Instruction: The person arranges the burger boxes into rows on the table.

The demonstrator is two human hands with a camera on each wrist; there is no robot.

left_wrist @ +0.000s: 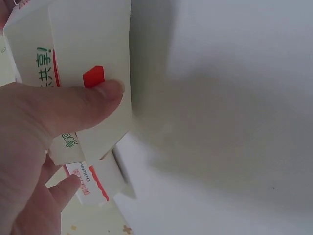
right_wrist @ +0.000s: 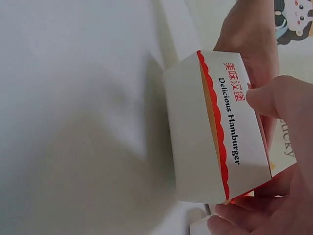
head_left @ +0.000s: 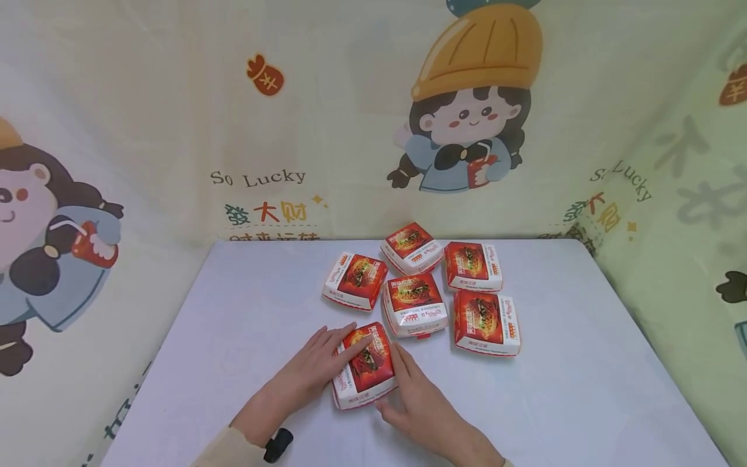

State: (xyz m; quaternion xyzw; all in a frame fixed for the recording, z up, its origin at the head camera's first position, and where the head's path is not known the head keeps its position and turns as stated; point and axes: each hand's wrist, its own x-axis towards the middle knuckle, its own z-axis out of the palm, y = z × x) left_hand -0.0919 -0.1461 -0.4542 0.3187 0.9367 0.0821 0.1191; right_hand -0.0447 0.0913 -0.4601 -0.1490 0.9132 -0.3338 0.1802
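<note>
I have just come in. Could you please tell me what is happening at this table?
A person's left grip and right grip hold one box, one from each side, over the table. Its lid is down, and the left thumb rests at a red tab on its side. Five more boxes lie farther from the person, and they look closed too. What is inside the boxes cannot be seen.
</note>
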